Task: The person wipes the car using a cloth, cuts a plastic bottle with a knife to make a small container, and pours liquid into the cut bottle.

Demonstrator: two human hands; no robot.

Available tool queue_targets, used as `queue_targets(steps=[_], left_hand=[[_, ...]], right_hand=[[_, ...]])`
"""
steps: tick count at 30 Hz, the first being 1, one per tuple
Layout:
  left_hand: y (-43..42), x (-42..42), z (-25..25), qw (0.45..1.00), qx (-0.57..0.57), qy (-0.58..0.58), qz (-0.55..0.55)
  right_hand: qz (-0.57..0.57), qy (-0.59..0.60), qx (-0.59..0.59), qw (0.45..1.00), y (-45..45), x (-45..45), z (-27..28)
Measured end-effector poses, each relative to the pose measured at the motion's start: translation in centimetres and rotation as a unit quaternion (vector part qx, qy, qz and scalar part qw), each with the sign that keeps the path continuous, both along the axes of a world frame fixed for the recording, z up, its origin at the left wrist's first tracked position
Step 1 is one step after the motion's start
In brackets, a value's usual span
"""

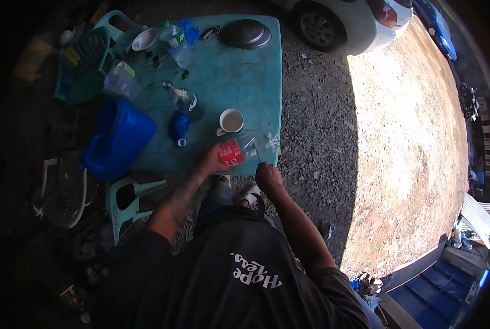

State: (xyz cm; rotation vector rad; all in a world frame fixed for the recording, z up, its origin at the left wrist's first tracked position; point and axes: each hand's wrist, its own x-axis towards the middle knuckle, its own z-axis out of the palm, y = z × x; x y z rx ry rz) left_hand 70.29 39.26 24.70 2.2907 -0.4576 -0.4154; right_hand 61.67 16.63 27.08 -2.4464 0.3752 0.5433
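My left hand (213, 161) is wrapped round a clear plastic bottle (232, 152) with a red label, lying sideways over the table's near edge. Closed at the bottle's right end, my right hand (268, 177) grips a thin dark tool (258, 156) that points at the clear plastic; its exact kind is too small to make out. A clear, cut-looking plastic piece (272, 142) lies just beyond, by the table corner. Behind the bottle stands a white mug (232, 121) with a pale brown drink in it.
The green plastic table (217, 82) carries a glass bottle (182, 100), a blue crumpled thing (178, 126), a dark round lid (246, 34) and a bowl (145, 39). A blue jerrycan (121, 137) stands left, near a green chair (125, 203). A white car (349, 24) is parked beyond the gravel.
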Motion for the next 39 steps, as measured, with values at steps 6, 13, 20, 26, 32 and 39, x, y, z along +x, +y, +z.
queue_targets(steps=[6,13,20,26,32,39], left_hand=[[-0.1,-0.9,-1.0,0.997,-0.018,0.036,0.059],[-1.5,-1.7,0.4,0.998,0.025,-0.028,0.059],[-1.2,-1.6,-0.2,0.996,0.037,-0.047,0.062],[-0.5,-0.6,-1.2,0.998,-0.010,0.026,0.049],[-0.4,-0.6,-1.0,0.999,-0.013,0.010,0.046],[-0.2,-0.4,-2.5,0.999,-0.011,0.023,0.041]], right_hand=[[0.021,0.057,-0.049,0.997,-1.1,-0.5,2.3],[0.006,0.018,-0.043,0.999,-0.9,-1.5,0.7],[0.016,-0.042,-0.014,0.999,-1.8,0.8,-2.6],[-0.006,-0.002,0.053,0.999,-2.6,1.2,-1.6],[-0.029,-0.051,0.072,0.996,-2.1,1.7,-4.8],[-0.004,-0.039,0.022,0.999,-1.8,0.8,-3.6]])
